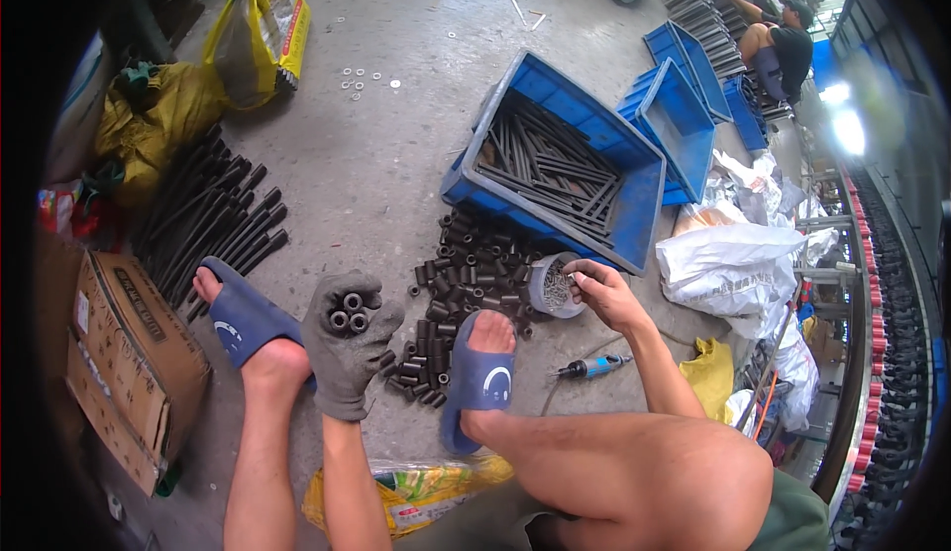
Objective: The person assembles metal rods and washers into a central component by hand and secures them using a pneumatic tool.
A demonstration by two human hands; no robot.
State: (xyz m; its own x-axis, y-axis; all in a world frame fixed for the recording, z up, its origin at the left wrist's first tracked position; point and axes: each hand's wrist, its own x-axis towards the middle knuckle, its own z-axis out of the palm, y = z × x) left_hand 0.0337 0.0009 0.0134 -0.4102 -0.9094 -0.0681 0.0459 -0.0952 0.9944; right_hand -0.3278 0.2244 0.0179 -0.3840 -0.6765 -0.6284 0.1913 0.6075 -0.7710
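1. The left hand [347, 348], gloved in grey, is raised between the two sandals [482, 383]; its fingers curl around three black tubes [340, 320], open ends showing.
2. The right hand [606, 296], bare, is at the right side of the tub [537, 287], fingertips drawn narrow over its rim; whether they pinch a small piece cannot be told.
3. Small metal pieces [561, 292] lie in the tub.
4. The heap [436, 343] of more black tubes lies on the floor, left of the tub, spreading near and far.
5. Just beyond heap and tub stands the bin [575, 96], blue, holding dark rods [555, 167].
6. The power tool [594, 366], blue and grey, lies on the floor, nearer than the right hand.
7. At left, long rods [213, 214] lie beyond the carton [149, 353].
8. Far right, a co-worker [790, 61] crouches beside stacked rods [698, 16].
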